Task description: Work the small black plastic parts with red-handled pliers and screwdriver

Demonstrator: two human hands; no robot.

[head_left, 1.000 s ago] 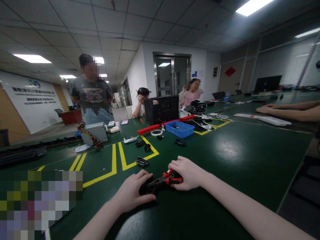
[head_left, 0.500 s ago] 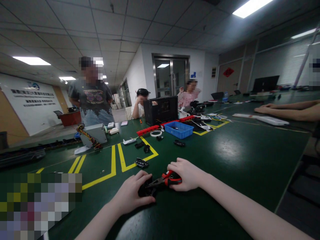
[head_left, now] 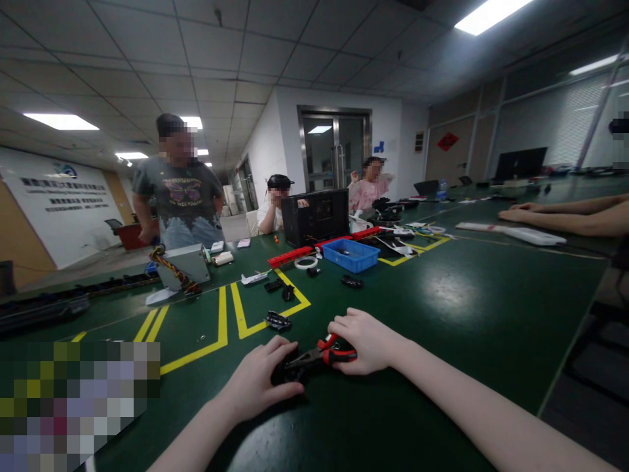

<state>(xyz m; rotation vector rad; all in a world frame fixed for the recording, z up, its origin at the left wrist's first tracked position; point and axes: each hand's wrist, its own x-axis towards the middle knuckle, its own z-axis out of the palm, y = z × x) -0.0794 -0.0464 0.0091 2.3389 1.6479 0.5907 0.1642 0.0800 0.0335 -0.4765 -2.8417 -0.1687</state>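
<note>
My right hand (head_left: 366,342) is closed around the red and black handles of a pair of long-nose pliers (head_left: 339,354). The pliers' dark jaws point left and reach a small black plastic part (head_left: 293,372). Thumb and fingers of my left hand (head_left: 265,373) grip that part from its left side, low over the green table (head_left: 393,419). Much of the part is hidden by my fingers, and whether the jaws are closed on it is hard to see. Beyond my left hand lies another black plastic part (head_left: 278,320), by the yellow tape.
Farther back are a blue tray (head_left: 351,259), a white ring (head_left: 305,262), red strips (head_left: 289,256) and a black computer case (head_left: 316,216). A power supply (head_left: 184,265) with bundled wires stands left. People are around the table; a co-worker's forearms (head_left: 565,215) rest at the right.
My hands, the pliers and the black part stay almost in place. The standing person at the left has lowered an arm to their side. The view has shifted very slightly.
</note>
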